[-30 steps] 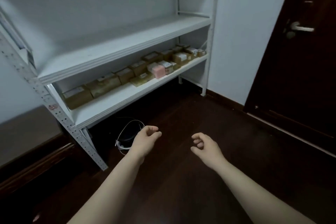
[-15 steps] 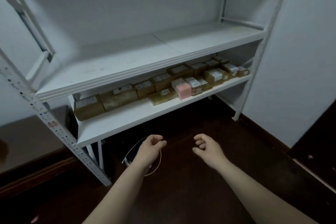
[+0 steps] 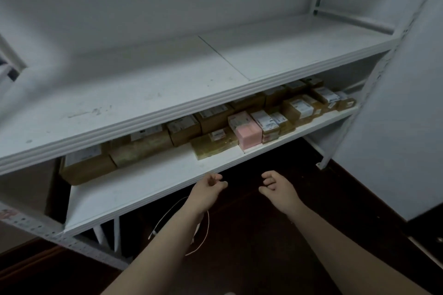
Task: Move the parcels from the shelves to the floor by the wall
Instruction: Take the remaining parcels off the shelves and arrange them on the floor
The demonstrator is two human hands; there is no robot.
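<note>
Several brown cardboard parcels [image 3: 141, 146] with white labels stand in a row along the back of the lower white shelf [image 3: 148, 182]. A pink parcel [image 3: 248, 133] and a flat, tape-wrapped parcel [image 3: 213, 142] sit nearer the front edge. More small parcels [image 3: 297, 109] crowd the shelf's right end. My left hand [image 3: 207, 191] hovers just below the lower shelf's front edge, fingers loosely curled and holding nothing. My right hand [image 3: 276, 189] hovers beside it, also loosely curled and holding nothing. Neither hand touches a parcel.
The upper shelf [image 3: 182, 76] above the parcels is bare. A white wall [image 3: 393, 136] stands right of the rack. Dark wooden floor [image 3: 263, 258] lies under my arms, with a thin white cable [image 3: 172, 218] looped below the lower shelf. A perforated rack post [image 3: 48, 235] runs at lower left.
My view has moved closer to the rack and turned left, so the door has left the view. Both hands have come up near the lower shelf's front edge, still holding nothing.
</note>
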